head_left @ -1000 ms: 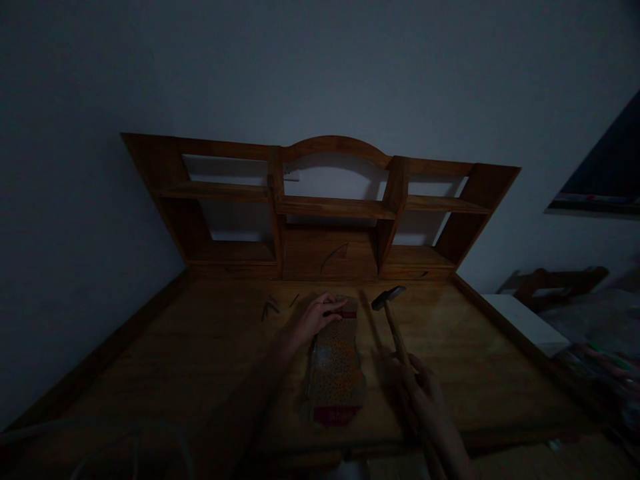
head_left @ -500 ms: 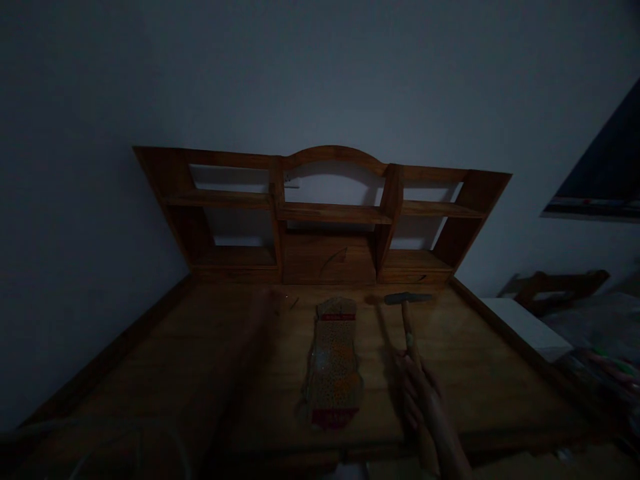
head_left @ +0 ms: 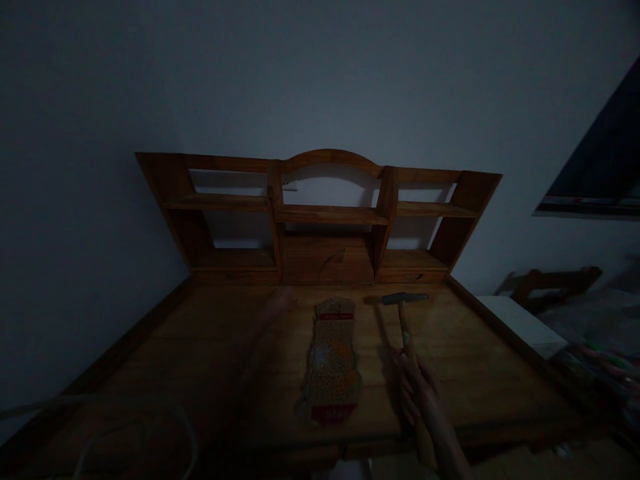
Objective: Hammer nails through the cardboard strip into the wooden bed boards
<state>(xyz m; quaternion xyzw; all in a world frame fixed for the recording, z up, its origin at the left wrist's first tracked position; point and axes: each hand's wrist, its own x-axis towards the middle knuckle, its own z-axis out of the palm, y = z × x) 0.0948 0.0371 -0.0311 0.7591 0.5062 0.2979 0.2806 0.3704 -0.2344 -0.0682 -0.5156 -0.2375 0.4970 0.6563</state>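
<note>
My right hand (head_left: 419,387) is wrapped round the wooden handle of a hammer (head_left: 406,327). The dark metal head points away from me, over the right part of the wooden desk (head_left: 465,360). My left hand (head_left: 281,301) rests low at the back of the desktop, its fingers drawn together where a thin dark sliver lay; dimness hides what is in them. Between the hands lies a flat, uneven-edged packet (head_left: 334,363) with a speckled tan and orange face and red bands at both ends. It touches neither hand.
A wooden shelf unit (head_left: 330,213) stands along the desk's back edge against the wall. To the right are a white surface (head_left: 520,323), a wooden chair back (head_left: 555,283) and a blurred heap of things. A pale curved strip (head_left: 125,400) crosses the lower left.
My left hand has moved a little right and forward, onto the spot where the thin sliver showed. My right hand keeps the hammer nearly still. The view has shifted slightly.
</note>
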